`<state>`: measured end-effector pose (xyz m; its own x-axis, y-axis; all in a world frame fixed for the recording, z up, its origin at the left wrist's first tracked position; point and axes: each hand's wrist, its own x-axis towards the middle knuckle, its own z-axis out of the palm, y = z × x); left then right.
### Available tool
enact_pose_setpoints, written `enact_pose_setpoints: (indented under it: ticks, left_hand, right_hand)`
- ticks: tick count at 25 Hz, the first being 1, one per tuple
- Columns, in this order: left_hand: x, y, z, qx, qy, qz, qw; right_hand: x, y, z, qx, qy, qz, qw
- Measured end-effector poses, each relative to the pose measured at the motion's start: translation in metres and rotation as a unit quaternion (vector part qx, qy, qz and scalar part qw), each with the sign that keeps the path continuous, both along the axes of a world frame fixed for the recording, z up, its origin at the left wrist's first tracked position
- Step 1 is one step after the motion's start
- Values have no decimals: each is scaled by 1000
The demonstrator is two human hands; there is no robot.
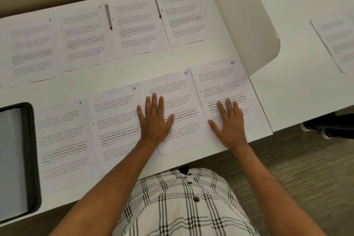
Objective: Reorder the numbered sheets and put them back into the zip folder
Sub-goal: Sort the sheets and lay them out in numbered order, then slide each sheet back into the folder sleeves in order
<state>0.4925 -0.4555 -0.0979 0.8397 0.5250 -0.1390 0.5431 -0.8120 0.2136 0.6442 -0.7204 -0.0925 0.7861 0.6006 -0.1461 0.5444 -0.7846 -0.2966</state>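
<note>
- White desk (191, 59): sheets 3–6 far row, 7–10 near row, spread so numbers read.
- My left hand (155, 119) flat on sheet 9 (183, 86), right hand (229, 122) flat on sheet 10 (220, 78), fingers straight, gripping nothing; likely squaring them.
- Zip folder (32, 159) open at desk's left edge.

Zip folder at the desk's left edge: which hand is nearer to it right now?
Left. The left hand lies flat across sheets 8 and 9, with sheet 7 between it and the zip folder. The right hand rests on sheet 10, farther right.
</note>
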Motion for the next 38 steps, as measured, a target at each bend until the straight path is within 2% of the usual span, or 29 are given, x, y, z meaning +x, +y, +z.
enact_pose_setpoints:
  ticks: [7, 13, 21, 32, 38]
  left_hand:
    - [-15, 5, 7, -10, -4, 5, 1000]
    - [-73, 33, 19, -26, -20, 38, 999]
    - [-206, 104, 30, -27, -6, 110, 994]
    - [-426, 263, 57, -7, 2, 156, 988]
    - [-504, 324, 62, -4, 19, 231, 973]
  right_hand:
    - [-20, 28, 8, 55, -5, -24, 998]
    - [-66, 89, 18, 99, 0, 4, 995]
    - [-166, 199, 25, 112, 7, 70, 991]
    - [-374, 376, 38, 158, 30, 94, 983]
    - [-437, 449, 49, 172, 58, 161, 970]
